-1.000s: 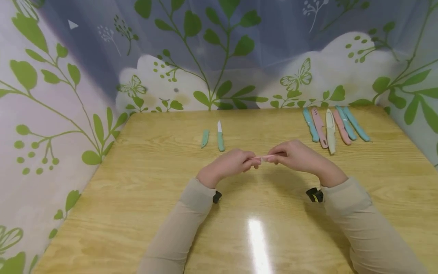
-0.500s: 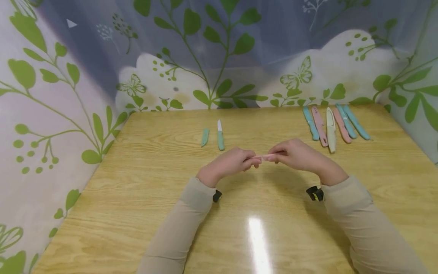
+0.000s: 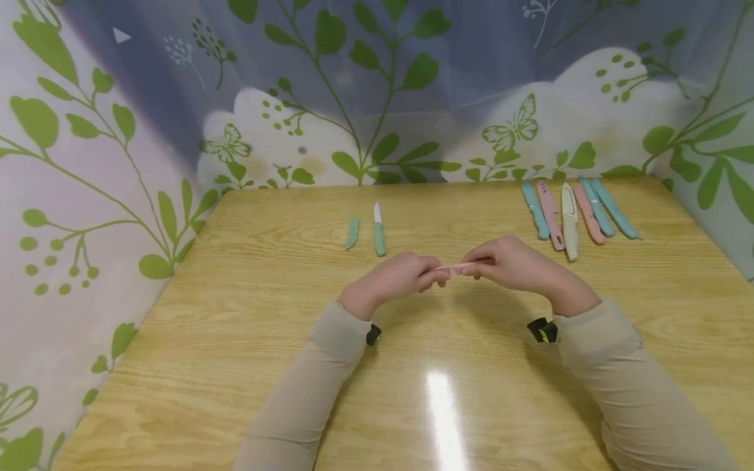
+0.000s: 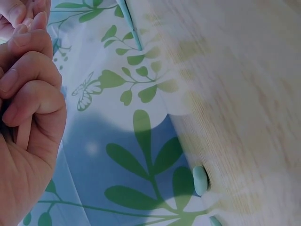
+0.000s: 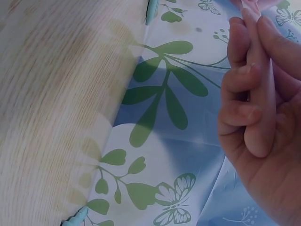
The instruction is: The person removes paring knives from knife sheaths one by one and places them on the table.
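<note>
Over the middle of the table, my right hand [image 3: 518,267] grips the smooth pink handle of a knife [image 5: 260,106], its fingers curled round it. My left hand [image 3: 396,280] holds a slim pink piece [image 4: 23,132], which looks like the knife's sheath and is mostly hidden by the fingers. The two pink parts meet in line between the fingertips. A short pale stretch shows at the join; how far the blade sits inside cannot be made out. Beyond my left hand lie a green-handled paring knife [image 3: 379,235] with its white blade bare and a small green sheath [image 3: 352,234].
At the back right of the wooden table [image 3: 265,353] lies a row of several knives: blue ones [image 3: 536,212], pink ones [image 3: 550,217] and a cream one [image 3: 569,226]. A leaf-patterned curtain [image 3: 406,85] stands along the back edge and both sides.
The head view has tilted very slightly. Both hands keep the same hold on the pink knife and the pink piece, with no clear movement between them.
</note>
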`<act>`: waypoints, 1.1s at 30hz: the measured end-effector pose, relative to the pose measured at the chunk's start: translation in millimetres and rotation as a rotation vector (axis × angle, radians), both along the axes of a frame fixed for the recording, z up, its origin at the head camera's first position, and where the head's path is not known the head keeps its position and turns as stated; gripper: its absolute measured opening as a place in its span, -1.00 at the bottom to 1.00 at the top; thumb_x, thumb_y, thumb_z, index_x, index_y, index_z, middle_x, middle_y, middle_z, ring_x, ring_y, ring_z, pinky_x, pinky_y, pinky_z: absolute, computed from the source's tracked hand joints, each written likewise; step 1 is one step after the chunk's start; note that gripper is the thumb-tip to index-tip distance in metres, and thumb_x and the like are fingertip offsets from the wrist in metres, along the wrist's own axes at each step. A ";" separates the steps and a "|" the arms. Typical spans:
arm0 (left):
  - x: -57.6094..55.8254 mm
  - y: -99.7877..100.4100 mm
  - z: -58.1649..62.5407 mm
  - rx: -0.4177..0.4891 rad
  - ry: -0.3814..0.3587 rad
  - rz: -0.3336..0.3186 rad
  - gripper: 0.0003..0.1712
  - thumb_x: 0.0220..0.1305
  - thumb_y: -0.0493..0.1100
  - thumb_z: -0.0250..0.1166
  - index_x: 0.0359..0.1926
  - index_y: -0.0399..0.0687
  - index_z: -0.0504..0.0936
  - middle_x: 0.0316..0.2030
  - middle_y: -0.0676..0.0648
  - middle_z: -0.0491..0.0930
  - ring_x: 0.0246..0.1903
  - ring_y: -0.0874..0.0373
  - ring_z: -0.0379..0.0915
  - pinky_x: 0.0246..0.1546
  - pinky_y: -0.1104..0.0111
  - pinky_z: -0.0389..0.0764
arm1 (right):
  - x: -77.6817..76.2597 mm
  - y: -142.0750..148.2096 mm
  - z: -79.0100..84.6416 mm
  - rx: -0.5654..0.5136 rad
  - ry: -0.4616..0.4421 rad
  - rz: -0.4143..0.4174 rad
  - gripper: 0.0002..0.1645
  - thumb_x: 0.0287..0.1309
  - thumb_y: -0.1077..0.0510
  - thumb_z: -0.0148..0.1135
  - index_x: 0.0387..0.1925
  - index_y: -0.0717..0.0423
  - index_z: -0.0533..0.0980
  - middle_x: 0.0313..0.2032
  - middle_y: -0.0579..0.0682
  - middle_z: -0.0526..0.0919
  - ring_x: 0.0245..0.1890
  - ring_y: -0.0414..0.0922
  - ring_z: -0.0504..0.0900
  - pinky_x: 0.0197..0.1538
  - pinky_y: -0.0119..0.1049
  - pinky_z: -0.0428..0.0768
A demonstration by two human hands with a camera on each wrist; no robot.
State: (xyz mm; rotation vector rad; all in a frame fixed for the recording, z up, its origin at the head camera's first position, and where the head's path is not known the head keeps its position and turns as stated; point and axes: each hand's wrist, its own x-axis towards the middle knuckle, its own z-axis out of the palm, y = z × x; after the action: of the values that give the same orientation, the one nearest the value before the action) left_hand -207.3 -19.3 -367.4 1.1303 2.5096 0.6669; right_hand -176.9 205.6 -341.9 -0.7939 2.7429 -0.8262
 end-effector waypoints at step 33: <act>-0.7 -0.3 -1.7 0.015 -0.054 0.004 -0.62 0.51 0.05 -0.04 -0.17 -0.05 0.61 -0.60 0.04 0.32 -0.63 0.25 0.10 -0.45 0.45 0.30 | -2.2 2.3 -2.1 0.004 -0.037 -0.007 -0.69 0.36 -0.01 0.13 -0.14 0.09 0.67 -0.39 0.01 0.68 -0.51 -0.19 0.46 -0.39 -0.27 0.44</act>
State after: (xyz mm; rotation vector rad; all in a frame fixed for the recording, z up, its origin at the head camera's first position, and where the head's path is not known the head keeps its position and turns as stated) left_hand -208.0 -19.6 -369.1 1.0973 2.4660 0.7085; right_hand -179.1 207.9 -344.0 -0.7609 2.7152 -0.8277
